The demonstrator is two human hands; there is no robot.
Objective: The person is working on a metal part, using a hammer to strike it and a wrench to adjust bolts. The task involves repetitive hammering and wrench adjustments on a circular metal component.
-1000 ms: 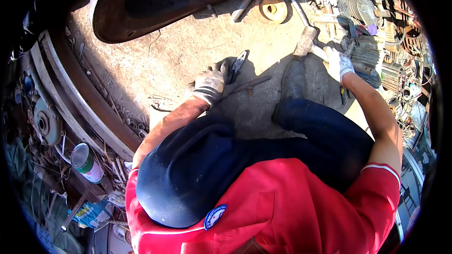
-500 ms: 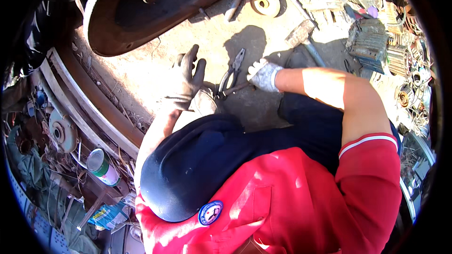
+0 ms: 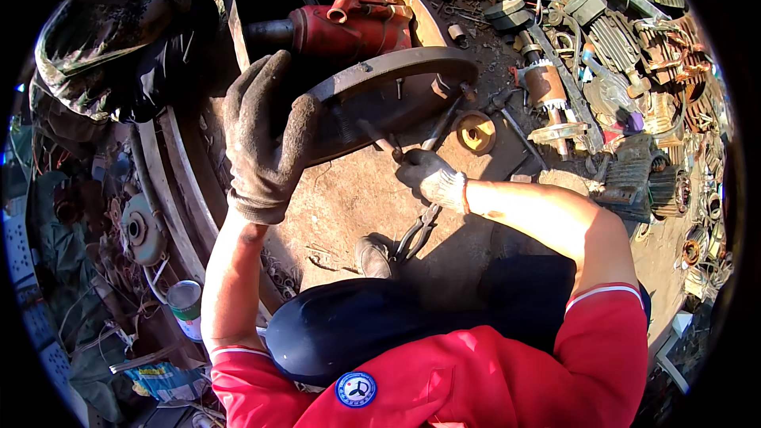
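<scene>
My left hand, in a dirty grey glove, is raised with fingers apart beside the dark curved steel rim; whether it touches the rim I cannot tell. My right hand, in a paler glove, grips a short rusty rod angled toward the inside of the rim. Behind the rim lies a red hydraulic cylinder. Pliers lie on the ground below my right hand, beside my boot. A round yellowish flanged part and a long-handled tool lie to the right.
Heaps of rusty metal parts and finned castings crowd the right. Long curved rails, a round housing and a tin can line the left. A person in camouflage clothing is at the upper left.
The view has tilted upward, revealing the red cylinder and the person. My left hand has risen toward the rim; my right hand left the hammer and moved left, now holding the rod.
</scene>
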